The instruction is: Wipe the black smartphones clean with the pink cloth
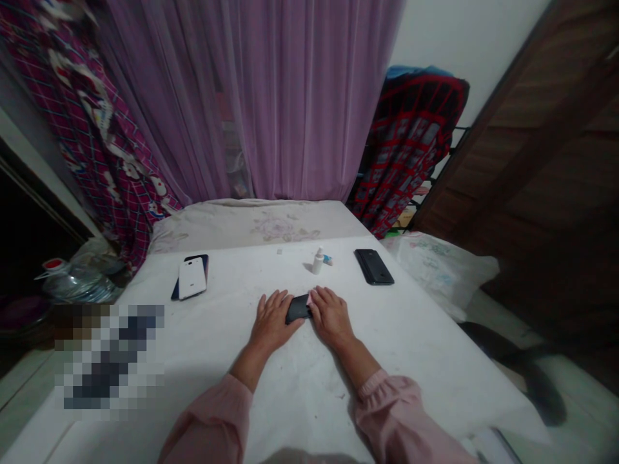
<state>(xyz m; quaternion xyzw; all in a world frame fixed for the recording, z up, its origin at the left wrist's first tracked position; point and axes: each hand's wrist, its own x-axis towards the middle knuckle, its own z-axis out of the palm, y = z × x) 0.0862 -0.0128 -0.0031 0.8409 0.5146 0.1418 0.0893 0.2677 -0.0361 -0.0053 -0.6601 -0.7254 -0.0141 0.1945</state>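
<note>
A dark phone (298, 310) lies flat on the white-covered table, between my two hands. My left hand (271, 320) grips its left end, with the thumb along the near edge. At the phone's right end, my right hand (333, 316) presses a small pink cloth (310, 299) onto the surface. Most of the cloth is hidden under the fingers. Just beyond my hands stands a small white spray bottle (318, 262), and a little blue-and-white item (328, 260) lies beside it.
A white phone (192, 278) rests on a dark blue one (206, 264) at the left. Black phones (374, 267) are stacked at the right. A blurred-out patch (113, 357) covers the table's left edge. Purple curtains (309, 96) hang behind; a plastic bag (445, 270) lies right.
</note>
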